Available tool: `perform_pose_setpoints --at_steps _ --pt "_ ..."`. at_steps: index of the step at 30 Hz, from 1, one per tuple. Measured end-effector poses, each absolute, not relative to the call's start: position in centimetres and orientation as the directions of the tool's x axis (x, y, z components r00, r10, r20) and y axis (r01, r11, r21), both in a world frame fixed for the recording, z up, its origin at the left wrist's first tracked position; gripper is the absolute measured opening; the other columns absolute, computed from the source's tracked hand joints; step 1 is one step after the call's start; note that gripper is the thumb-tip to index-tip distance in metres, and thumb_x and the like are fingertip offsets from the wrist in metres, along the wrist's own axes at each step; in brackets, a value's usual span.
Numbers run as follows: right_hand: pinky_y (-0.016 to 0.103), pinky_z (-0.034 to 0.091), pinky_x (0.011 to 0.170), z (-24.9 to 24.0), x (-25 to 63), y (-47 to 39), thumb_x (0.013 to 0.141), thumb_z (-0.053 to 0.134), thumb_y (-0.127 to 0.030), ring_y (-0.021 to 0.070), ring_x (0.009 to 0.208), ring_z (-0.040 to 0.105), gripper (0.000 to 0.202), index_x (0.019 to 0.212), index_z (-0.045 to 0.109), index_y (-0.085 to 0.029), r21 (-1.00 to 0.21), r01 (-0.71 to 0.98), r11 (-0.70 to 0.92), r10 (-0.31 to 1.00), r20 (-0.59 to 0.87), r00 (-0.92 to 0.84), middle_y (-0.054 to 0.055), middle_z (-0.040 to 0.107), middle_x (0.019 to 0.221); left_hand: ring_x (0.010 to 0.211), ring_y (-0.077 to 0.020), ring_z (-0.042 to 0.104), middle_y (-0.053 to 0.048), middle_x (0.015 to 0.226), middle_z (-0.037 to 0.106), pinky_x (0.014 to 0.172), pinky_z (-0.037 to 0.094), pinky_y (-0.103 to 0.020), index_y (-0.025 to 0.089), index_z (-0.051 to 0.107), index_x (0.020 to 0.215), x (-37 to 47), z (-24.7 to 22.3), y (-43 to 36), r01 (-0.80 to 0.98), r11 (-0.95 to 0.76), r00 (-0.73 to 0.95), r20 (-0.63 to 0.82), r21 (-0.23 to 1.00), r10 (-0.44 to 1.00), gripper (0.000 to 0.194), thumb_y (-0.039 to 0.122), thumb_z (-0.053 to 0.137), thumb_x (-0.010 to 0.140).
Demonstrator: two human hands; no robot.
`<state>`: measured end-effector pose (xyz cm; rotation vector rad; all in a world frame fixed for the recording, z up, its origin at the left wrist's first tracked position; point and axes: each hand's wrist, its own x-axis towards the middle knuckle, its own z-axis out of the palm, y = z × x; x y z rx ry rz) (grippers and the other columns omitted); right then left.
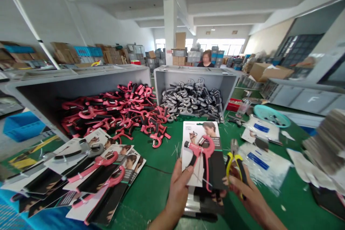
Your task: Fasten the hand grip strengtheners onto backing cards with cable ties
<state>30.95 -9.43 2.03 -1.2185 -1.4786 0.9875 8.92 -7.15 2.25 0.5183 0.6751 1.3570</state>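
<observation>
My left hand (pixel 178 188) is closed on the lower left edge of a printed card (pixel 188 134), with its thumb at the front. On the card lies a pink and black hand grip strengthener (pixel 210 148), with a thin pale tie strip crossing its handles. My right hand (pixel 247 188) grips yellow and black cutting pliers (pixel 234 149) just right of the card, jaws pointing up. Under the card sits more packaging, mostly hidden. On the left lie several carded grips (pixel 107 179), pink and grey, in an overlapping pile.
A grey crate (pixel 81 73) on its side spills pink grips; a second crate (pixel 229 90) holds grey ones. To the right are bags of ties (pixel 266 167), a turquoise basin (pixel 272 115) and a grey stack (pixel 327 147). Beyond the crates is a person (pixel 206 61).
</observation>
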Motion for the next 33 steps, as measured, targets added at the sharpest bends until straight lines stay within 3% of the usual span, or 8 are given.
perform_pose_setpoints --at_steps 3,6,9,11,17,23,28,33 --pt "0.043 0.059 0.079 4.1 32.9 -9.1 0.095 0.05 -0.044 0.0281 0.099 0.067 0.066 0.153 0.018 -0.038 -0.837 0.516 0.182 0.983 0.143 -0.114 0.011 0.058 0.131 0.115 -0.0284 0.061 -0.009 0.118 0.069 0.1 0.046 -0.039 0.017 0.063 0.119 7.9 2.1 -6.1 -0.523 0.04 -0.051 -0.078 0.851 0.996 0.045 0.035 0.072 0.08" --pt "0.054 0.05 0.095 5.2 33.8 -8.0 0.092 0.054 -0.035 0.0337 0.114 0.057 0.071 0.155 0.02 -0.037 -0.349 0.879 0.324 0.94 0.226 -0.257 0.012 0.052 0.137 0.109 -0.0289 0.063 -0.009 0.108 0.071 0.096 0.048 -0.039 0.016 0.063 0.118 7.6 1.6 -5.5 -0.424 0.057 -0.112 -0.114 0.904 0.987 0.05 0.041 0.074 0.076" --pt "0.059 0.046 0.095 5.2 33.3 -6.7 0.089 0.048 -0.016 0.0368 0.116 0.053 0.07 0.153 0.029 -0.035 0.074 0.911 0.406 0.876 0.252 -0.411 0.015 0.052 0.137 0.105 -0.0265 0.065 -0.009 0.106 0.072 0.093 0.049 -0.036 0.016 0.064 0.115 7.8 1.0 -5.4 -0.378 0.061 -0.124 -0.116 0.924 0.985 0.048 0.042 0.075 0.076" --pt "0.057 0.046 0.093 5.1 32.5 -6.0 0.085 0.048 -0.01 0.0383 0.118 0.05 0.074 0.154 0.028 -0.032 0.194 0.891 0.411 0.853 0.264 -0.451 0.017 0.05 0.14 0.103 -0.0254 0.065 -0.009 0.107 0.071 0.092 0.05 -0.035 0.016 0.064 0.112 7.8 0.7 -5.4 -0.352 0.045 -0.115 -0.091 0.935 0.989 0.045 0.043 0.073 0.077" --pt "0.056 0.045 0.09 5.2 30.6 -4.8 0.078 0.048 -0.003 0.04 0.118 0.049 0.083 0.153 0.028 -0.031 0.312 0.84 0.443 0.821 0.236 -0.52 0.018 0.05 0.14 0.102 -0.0252 0.065 -0.009 0.105 0.071 0.092 0.05 -0.035 0.016 0.066 0.105 7.2 0.6 -5.2 -0.265 -0.005 -0.117 -0.027 0.964 0.993 0.038 0.044 0.07 0.08" --pt "0.045 0.048 0.08 6.1 30.6 -3.8 0.081 0.054 -0.013 0.0316 0.093 0.059 0.069 0.147 0.039 -0.024 0.232 0.821 0.521 0.828 0.093 -0.552 0.015 0.063 0.111 0.088 -0.0226 0.067 -0.007 0.098 0.069 0.078 0.056 -0.034 0.017 0.063 0.106 7.3 0.4 -5.1 -0.265 0.065 -0.056 -0.082 0.962 0.995 0.04 0.046 0.07 0.08" --pt "0.037 0.05 0.073 5.3 31.4 -3.2 0.086 0.052 -0.022 0.0281 0.087 0.065 0.049 0.134 0.051 -0.016 -0.023 0.878 0.478 0.877 -0.045 -0.479 0.017 0.065 0.112 0.066 -0.0181 0.065 -0.004 0.085 0.066 0.051 0.056 -0.028 0.018 0.058 0.108 7.6 0.0 -5.2 -0.374 0.176 0.052 -0.169 0.91 0.984 0.045 0.05 0.07 0.078" --pt "0.041 0.051 0.09 4.3 31.7 -5.1 0.091 0.048 -0.03 0.0289 0.102 0.066 0.04 0.13 0.055 -0.019 -0.441 0.814 0.379 0.892 -0.06 -0.448 0.014 0.068 0.12 0.059 -0.0154 0.063 -0.002 0.075 0.065 0.051 0.056 -0.026 0.015 0.06 0.103 7.3 0.8 -5.0 -0.498 0.214 0.036 -0.227 0.84 0.973 0.044 0.046 0.074 0.075"
